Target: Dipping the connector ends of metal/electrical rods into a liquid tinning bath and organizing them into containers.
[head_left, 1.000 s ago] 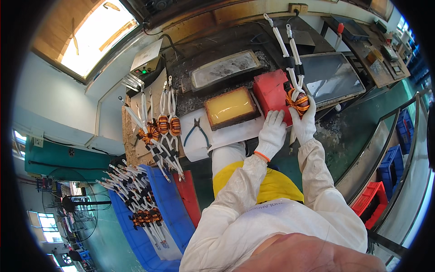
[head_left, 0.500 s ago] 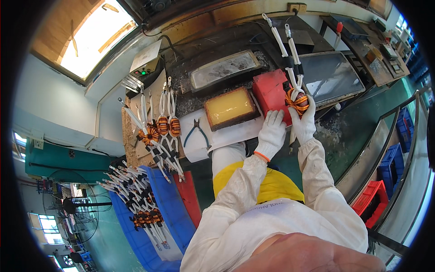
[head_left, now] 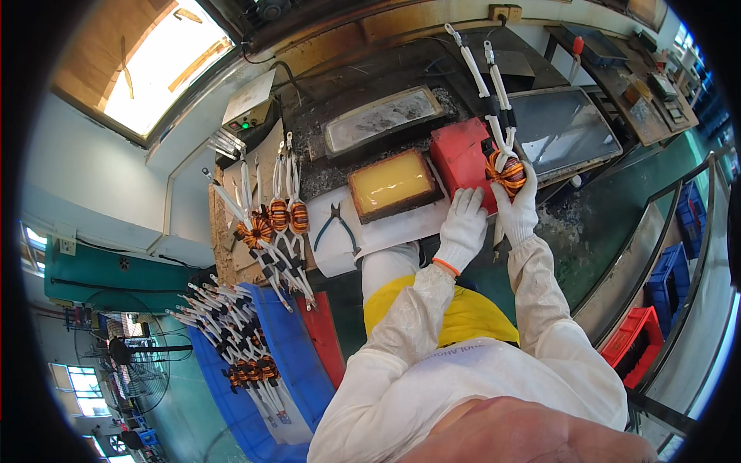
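My right hand (head_left: 519, 212), in a white glove, is closed around a toroidal coil (head_left: 507, 174) wound with orange-brown wire. The coil is held against the right side of a red block (head_left: 461, 158). Two thick white leads (head_left: 496, 96) with black sleeves and metal lugs rise from it toward the far side of the bench. My left hand (head_left: 463, 231), also gloved and with an orange band at the wrist, lies with its fingers stretched out on the near face of the red block. Its fingertips are close to the coil but apart from it.
Left of the block stands a tray of yellowish liquid (head_left: 392, 185), with a grey-surfaced rectangular pot (head_left: 384, 119) behind. Pliers (head_left: 335, 228) lie on white paper. More coils (head_left: 255, 230) rest at the bench's left; a blue bin (head_left: 289, 355) holds several others. A metal railing (head_left: 641, 239) runs along the right.
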`<state>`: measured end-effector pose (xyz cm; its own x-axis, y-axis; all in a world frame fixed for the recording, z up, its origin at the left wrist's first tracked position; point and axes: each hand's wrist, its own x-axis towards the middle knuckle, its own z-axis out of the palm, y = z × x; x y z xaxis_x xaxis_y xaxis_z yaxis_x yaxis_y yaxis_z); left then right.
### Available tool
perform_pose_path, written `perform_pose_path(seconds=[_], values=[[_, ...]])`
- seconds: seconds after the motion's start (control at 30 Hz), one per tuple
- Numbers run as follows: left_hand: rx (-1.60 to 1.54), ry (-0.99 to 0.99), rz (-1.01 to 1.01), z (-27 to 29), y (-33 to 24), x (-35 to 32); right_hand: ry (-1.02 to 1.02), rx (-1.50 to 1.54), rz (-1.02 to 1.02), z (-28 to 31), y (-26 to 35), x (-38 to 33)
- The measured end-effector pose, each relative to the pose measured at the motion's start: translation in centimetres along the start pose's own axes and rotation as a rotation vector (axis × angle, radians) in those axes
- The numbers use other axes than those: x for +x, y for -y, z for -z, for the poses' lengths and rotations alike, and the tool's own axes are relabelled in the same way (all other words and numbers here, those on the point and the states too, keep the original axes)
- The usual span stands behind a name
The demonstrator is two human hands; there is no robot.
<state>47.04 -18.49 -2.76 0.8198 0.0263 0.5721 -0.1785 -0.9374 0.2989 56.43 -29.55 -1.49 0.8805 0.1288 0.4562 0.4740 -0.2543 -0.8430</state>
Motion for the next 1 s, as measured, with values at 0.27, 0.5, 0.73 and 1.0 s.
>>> perform_pose_path(seconds=[0.27,0.5,0.73,1.0], values=[[0.002,-0.017,-0.001,-0.1,0.0,0.0,0.003,-0.012,-0.006,0.1,0.2,0.1],[-0.012,-0.01,0.002,0.1,0.0,0.1,0.009,0.019,-0.009,-0.1,-0.5,0.0],[0.023,0.005,0.005,-0.1,0.1,0.0,0.018,0.08,-0.027,-0.3,-1.4,0.1],[0.019,0.012,0.007,-0.1,0.0,0.0,0.009,0.002,-0.022,0.1,0.6,0.1]])
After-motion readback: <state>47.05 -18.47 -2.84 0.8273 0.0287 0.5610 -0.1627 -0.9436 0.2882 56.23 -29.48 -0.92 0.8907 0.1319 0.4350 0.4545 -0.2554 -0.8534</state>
